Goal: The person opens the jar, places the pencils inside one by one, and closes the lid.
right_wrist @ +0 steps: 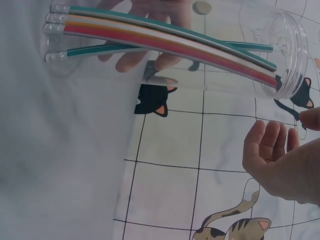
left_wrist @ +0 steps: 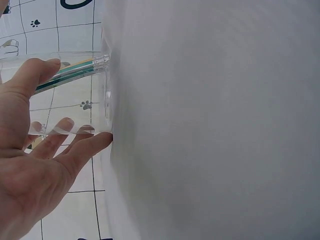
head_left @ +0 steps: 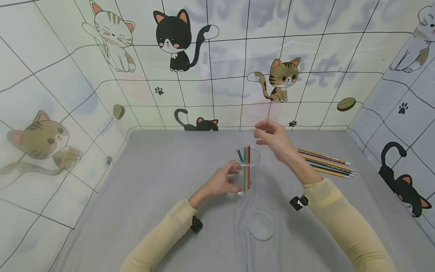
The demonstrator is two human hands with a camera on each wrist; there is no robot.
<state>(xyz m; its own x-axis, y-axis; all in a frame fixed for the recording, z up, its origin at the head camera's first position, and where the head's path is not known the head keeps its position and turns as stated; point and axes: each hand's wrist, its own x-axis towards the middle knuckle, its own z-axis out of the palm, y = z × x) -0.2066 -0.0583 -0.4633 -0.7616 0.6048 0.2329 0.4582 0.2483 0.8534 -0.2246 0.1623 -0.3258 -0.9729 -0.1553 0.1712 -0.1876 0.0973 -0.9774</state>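
Note:
A clear plastic jar (head_left: 255,174) stands upright on the table with its top uncovered. Inside lean several pencils (right_wrist: 170,37) in teal, yellow, white and red, their eraser ends down at the jar's base. My left hand (head_left: 220,182) grips the jar low on its left side; in the left wrist view, thumb and fingers of this left hand (left_wrist: 37,165) spread around the wall. Beyond the jar's rim, up and to the right, my right hand (head_left: 275,141) hovers with fingers loosely bent and nothing held. The right wrist view shows that hand (right_wrist: 285,162) beside the rim.
On the right of the grey table (head_left: 163,158) lies a loose row of pencils (head_left: 327,163), yellow, dark and red. A clear round lid (head_left: 261,226) lies flat nearer the front. A cat-print cloth wall (head_left: 227,90) closes off the back and both sides.

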